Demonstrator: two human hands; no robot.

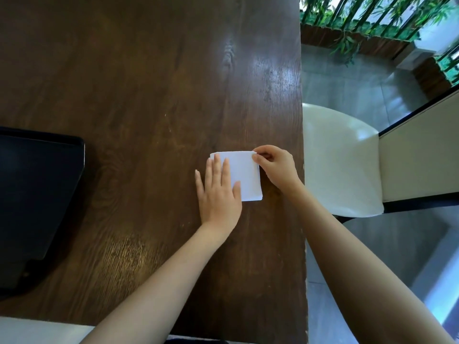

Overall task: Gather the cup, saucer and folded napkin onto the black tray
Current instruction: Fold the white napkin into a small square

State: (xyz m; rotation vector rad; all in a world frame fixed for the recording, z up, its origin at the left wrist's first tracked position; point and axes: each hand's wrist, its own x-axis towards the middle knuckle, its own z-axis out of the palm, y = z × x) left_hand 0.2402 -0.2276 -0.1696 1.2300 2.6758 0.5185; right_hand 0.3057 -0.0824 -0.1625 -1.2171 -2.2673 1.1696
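Head view, looking down: white folded napkin, roughly square, flat on dark wood-grain bench close to its right edge. Left hand laid flat on napkin's left part, fingers straight and spread, gripping nothing. Right hand at napkin's far right corner, thumb and forefinger pinched closed on that corner. Black tray well apart at left edge of view, partly cut off; contents not visible. Beyond bench's right edge, cream chair seat over grey tiled floor. Green bamboo stems at top right.
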